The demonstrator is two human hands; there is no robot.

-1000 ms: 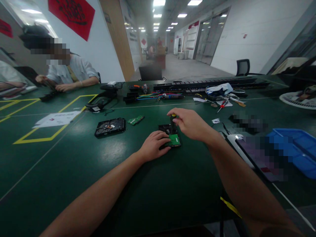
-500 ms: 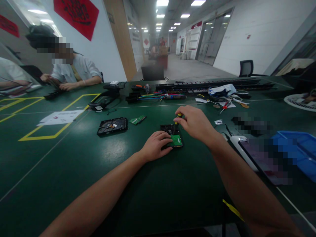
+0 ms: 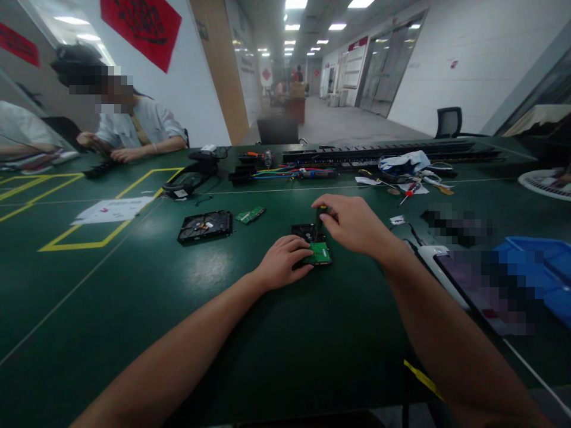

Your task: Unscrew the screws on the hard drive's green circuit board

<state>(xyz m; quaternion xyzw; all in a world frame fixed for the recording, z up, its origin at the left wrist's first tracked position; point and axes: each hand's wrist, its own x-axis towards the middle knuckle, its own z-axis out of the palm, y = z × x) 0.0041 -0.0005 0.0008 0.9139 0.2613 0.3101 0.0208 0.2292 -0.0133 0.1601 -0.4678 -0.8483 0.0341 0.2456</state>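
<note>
A hard drive (image 3: 322, 254) with a green circuit board on its near half lies on the green table in front of me. My left hand (image 3: 284, 261) grips its left side, fingers over the board and thumb along the near edge. Above the far part of the drive, my right hand (image 3: 350, 223) holds a screwdriver (image 3: 322, 210) upright by its yellow and black handle. The tip is hard to make out against the drive. To the left lie a second black hard drive (image 3: 205, 227) and a loose green circuit board (image 3: 250, 215).
Cables (image 3: 289, 173) and long black strips (image 3: 379, 153) lie along the back. A red screwdriver (image 3: 410, 191) rests at the back right, near a blue tray (image 3: 535, 267) and a tablet-like device (image 3: 473, 285). Across the table on the left sits a person (image 3: 138, 125).
The fingers of my right hand have shifted around the screwdriver handle. My left hand and the drive keep their places; the whole view has shifted slightly.
</note>
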